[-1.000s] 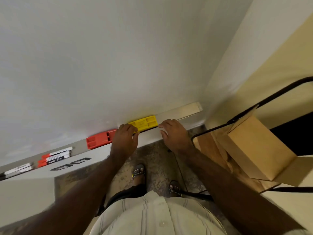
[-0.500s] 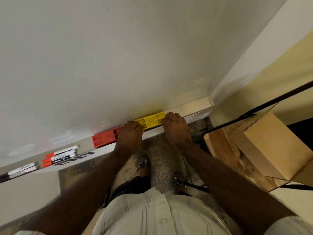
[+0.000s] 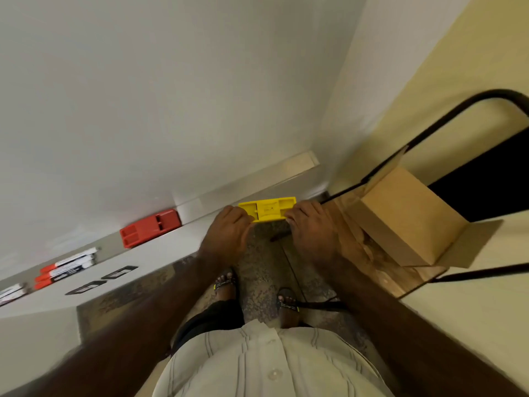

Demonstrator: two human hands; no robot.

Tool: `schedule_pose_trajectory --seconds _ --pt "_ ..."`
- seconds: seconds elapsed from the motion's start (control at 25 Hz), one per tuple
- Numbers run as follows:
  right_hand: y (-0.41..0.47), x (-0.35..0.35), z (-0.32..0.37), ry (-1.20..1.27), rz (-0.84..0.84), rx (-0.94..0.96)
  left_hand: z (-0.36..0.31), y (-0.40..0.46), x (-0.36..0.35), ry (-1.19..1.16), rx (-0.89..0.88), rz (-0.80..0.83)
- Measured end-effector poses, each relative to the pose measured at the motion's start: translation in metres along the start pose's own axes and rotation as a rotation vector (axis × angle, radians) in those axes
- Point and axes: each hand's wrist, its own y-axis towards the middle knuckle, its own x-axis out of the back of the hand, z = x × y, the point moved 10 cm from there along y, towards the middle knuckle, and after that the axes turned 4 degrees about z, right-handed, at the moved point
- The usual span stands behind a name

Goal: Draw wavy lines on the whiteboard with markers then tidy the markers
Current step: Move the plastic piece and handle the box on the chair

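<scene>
Lifted off the ledge since approx half a sec ago, the yellow holder (image 3: 267, 209) now sits in front of the tray rail rather than on it, carried between both hands. Left hand (image 3: 229, 234) grips its left end, fingers curled over the top edge; right hand (image 3: 310, 229) grips the right end the same way, so the holder spans the gap between the two hands w/ its middle section showing, open side up. It hangs level, just off the front edge of the whiteboard tray (image 3: 200, 203), near the tray's right end. Whiteboard (image 3: 143, 96) fills the upper left; can't see any drawn lines on it from this angle. Red holder (image 3: 150, 228) lies on the tray, left of the yellow one and well apart from both hands. Further left along the tray, a bunch of markers (image 3: 65, 267) w/ red caps lie side by side, and more w/ dark caps (image 3: 11, 292) at the far left edge. Cardboard box (image 3: 406, 216) sits on a wooden stool to the right, flap open.
</scene>
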Motion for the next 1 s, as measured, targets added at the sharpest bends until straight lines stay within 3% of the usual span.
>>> schedule_pose_trajectory --seconds 0.16,0.52,1.0 --pt "-0.082 0.033 -0.056 -0.044 -0.036 -0.171 -0.082 0.004 -0.045 -0.039 -0.150 0.035" --pt "-0.231 0.044 -0.142 -0.100 0.101 -0.457 -0.210 -0.001 -0.137 -0.090 -0.369 0.162" --pt "-0.261 0.029 -0.157 -0.138 0.209 -0.594 -0.218 -0.009 -0.156 -0.006 -0.353 0.240"
